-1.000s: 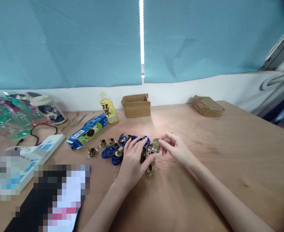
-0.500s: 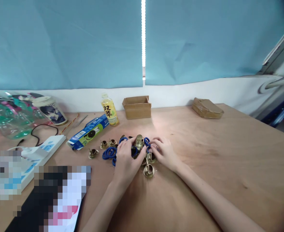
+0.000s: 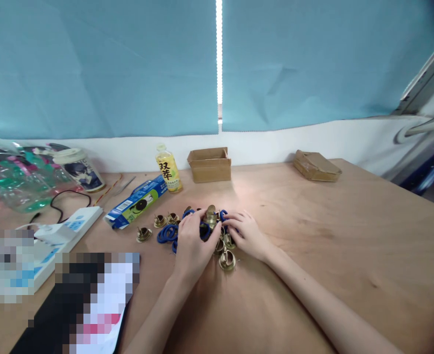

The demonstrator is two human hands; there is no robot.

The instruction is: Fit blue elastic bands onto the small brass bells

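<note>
Arched over the left side of a small pile, my left hand (image 3: 192, 241) has its thumb and forefinger apart. In the gap show a dark blue ring (image 3: 204, 231) and a tilted brass fitting (image 3: 211, 216). My right hand (image 3: 248, 233) rests at the pile's right side with bent, spread fingers, their tips by another blue ring (image 3: 223, 215). Several brass fittings with round flanges lie around, one of them (image 3: 227, 260) in front of the hands. More blue rings (image 3: 168, 233) are stacked left of my left hand, whose other fingertips are hidden.
Behind the pile stand an open cardboard box (image 3: 209, 169) and a yellow drink bottle (image 3: 170, 172). A blue carton (image 3: 136, 201), power strip (image 3: 67, 233), phone-like device (image 3: 102, 300), cup (image 3: 80, 169) and clear plastic bottles (image 3: 21, 182) are left. Another cardboard box (image 3: 317, 165) lies far right.
My right hand has shifted slightly left and its fingers have straightened a little over the pile. The tilted brass fitting has moved slightly left. My left hand has hardly moved.
</note>
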